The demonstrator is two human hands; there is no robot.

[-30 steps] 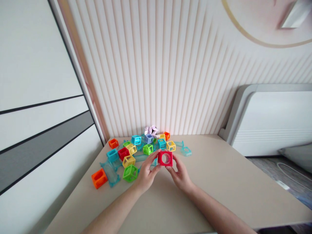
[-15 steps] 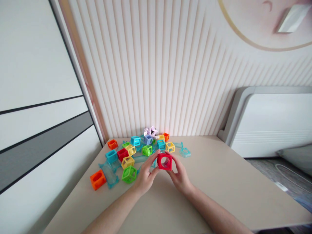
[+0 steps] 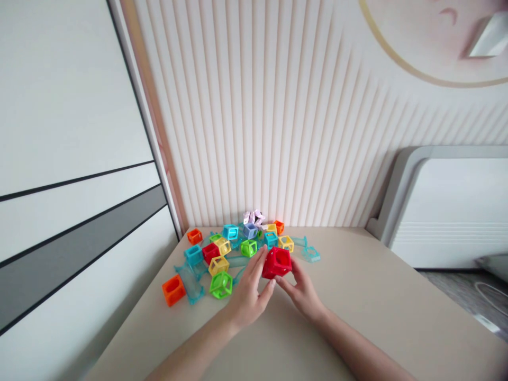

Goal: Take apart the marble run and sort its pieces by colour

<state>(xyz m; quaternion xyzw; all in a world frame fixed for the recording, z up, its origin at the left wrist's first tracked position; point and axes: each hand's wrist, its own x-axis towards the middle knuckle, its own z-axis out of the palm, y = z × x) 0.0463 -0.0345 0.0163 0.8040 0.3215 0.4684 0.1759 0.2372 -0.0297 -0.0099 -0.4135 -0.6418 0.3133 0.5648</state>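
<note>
A red hollow cube block (image 3: 277,263) is up over the table, tilted so that a corner edge faces me and the round opening points to the right. My right hand (image 3: 302,292) grips it, thumb at the lower edge and fingers behind its right side, partly hidden. My left hand (image 3: 251,288) is beside the block's left face, fingers stretched out and thumb apart below; whether the fingertips touch it I cannot tell. Left of my hands lie a green cube block (image 3: 221,285), a yellow block (image 3: 218,265) and an orange block (image 3: 173,290).
Several more coloured blocks and clear blue track pieces (image 3: 190,283) lie in a pile toward the ribbed wall (image 3: 254,116). Pale purple pieces (image 3: 254,217) are at its back. A white cabinet (image 3: 79,106) is on the left, a grey-framed headboard (image 3: 456,201) on the right.
The red block has turned from facing me squarely to an angled pose. My left thumb has come away from it. The view has shifted slightly, moving the scene right.
</note>
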